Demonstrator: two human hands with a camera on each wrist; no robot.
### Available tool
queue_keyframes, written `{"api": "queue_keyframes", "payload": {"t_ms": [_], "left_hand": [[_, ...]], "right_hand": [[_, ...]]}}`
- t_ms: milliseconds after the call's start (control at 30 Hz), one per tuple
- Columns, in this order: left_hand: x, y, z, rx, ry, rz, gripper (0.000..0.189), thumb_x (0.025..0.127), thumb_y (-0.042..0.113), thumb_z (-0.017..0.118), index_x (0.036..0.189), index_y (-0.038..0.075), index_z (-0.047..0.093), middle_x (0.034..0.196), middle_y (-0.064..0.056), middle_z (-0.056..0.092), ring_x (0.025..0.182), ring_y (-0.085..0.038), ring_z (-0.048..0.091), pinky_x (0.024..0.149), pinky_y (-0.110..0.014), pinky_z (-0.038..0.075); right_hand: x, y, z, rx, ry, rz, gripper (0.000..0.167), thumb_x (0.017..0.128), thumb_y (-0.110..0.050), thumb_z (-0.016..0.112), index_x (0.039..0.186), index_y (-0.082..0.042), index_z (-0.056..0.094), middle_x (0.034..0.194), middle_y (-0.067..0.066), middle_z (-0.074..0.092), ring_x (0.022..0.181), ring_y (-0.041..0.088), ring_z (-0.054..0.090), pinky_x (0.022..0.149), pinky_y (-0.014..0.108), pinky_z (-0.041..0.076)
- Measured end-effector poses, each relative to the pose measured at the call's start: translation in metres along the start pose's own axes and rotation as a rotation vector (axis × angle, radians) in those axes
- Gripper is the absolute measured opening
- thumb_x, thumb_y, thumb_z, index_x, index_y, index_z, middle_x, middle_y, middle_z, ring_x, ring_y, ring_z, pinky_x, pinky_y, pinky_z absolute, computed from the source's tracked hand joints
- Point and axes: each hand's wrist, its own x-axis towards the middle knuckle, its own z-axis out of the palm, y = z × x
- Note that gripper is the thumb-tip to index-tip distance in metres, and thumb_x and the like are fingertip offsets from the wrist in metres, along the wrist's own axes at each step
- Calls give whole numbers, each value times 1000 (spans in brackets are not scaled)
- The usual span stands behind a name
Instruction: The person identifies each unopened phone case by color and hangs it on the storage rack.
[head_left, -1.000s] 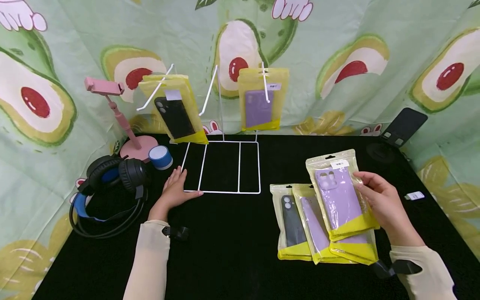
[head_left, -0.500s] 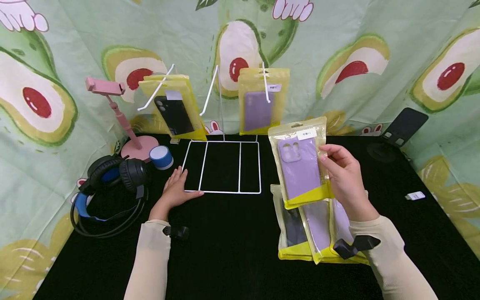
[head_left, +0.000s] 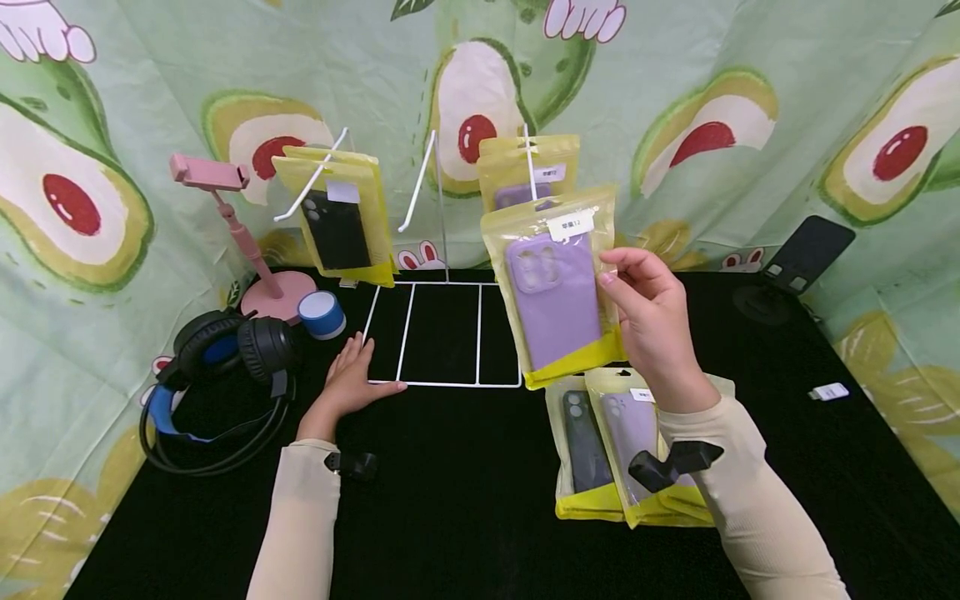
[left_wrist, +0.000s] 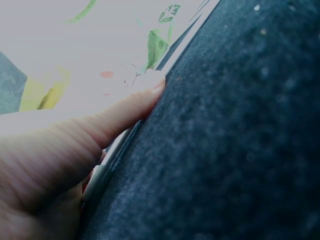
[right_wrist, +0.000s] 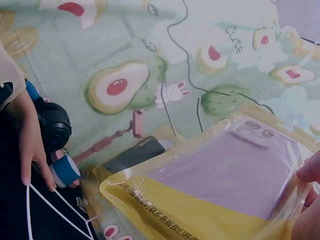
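My right hand (head_left: 651,321) pinches the right edge of a clear-and-yellow bag holding a purple phone case (head_left: 555,292), with a white label near its top. The bag is raised, in front of the right hook (head_left: 531,167) of a white wire display rack (head_left: 450,384). Another bagged purple case (head_left: 517,195) hangs on that hook, partly covered. My left hand (head_left: 347,385) rests on the rack's front left corner, fingers spread and straight; in the left wrist view its thumb (left_wrist: 130,110) lies along the white wire. Bagged black phone cases (head_left: 337,233) hang from the left hook.
Several more bagged cases (head_left: 588,450) lie on the black tabletop under my right forearm. At left are headphones (head_left: 266,350), a blue tape roll (head_left: 322,315) and a pink phone stand (head_left: 258,258). A black phone on a stand (head_left: 806,254) and a white USB stick (head_left: 829,392) sit at right.
My right hand has lifted the bagged purple case from above the pile, up and leftward to the right hook. The hanging black cases have swung slightly. My left hand has stayed put.
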Motion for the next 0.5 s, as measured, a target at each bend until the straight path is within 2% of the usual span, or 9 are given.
{"api": "queue_keyframes", "payload": {"t_ms": [267,500], "left_hand": [[-1,0,2,9,4,7,108,78,57,68,149,-4,13,156,-23,-3,143,-39,-6,114,-54,-2],[-1,0,-1,4,3,2,109,78,58,67,150,-3,12,156,-22,-5,143,-38,-7,113,-54,-3]], "right_hand": [[8,7,5,-13,47,31,35,86,19,50,88,-11,69,85,1,59,72,13,47,66,15,46],[22,20,3,-71,89,72,33,87,15,53,86,-14,69,86,1,55,75,14,46,69,17,45]]}}
